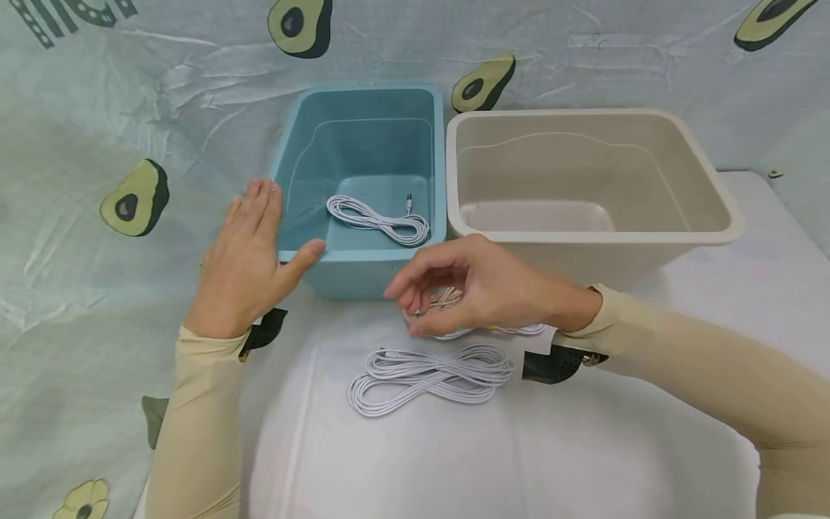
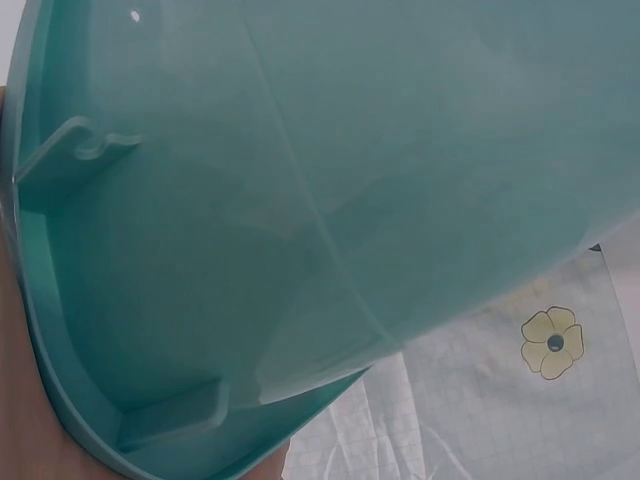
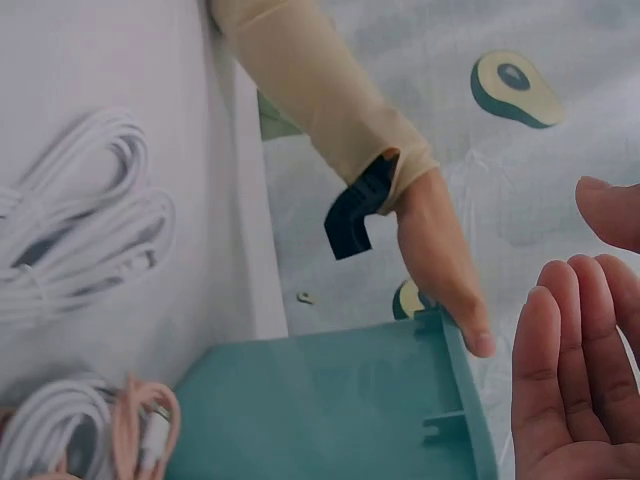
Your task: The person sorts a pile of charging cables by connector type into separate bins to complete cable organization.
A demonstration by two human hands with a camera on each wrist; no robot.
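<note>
My left hand (image 1: 243,256) rests on the left rim of a teal plastic bin (image 1: 350,277), fingers straight and thumb over the front corner. That bin's outer wall fills most of the left wrist view. Inside it lies a coiled white cable (image 1: 379,220) with a metal-tipped plug. My right hand (image 1: 483,288) hovers just outside the bin's front right corner, fingers loosely bent and holding nothing. Partly hidden under it are a pink cable (image 3: 152,405) and a white cable (image 3: 62,430). Nearer to me lies a larger white cable bundle (image 1: 431,378).
A beige bin (image 1: 596,238) stands right of the teal one, with no contents visible. Both stand on a white-covered table (image 1: 519,461). A grey sheet with avocado prints (image 1: 214,94) hangs behind and at the left.
</note>
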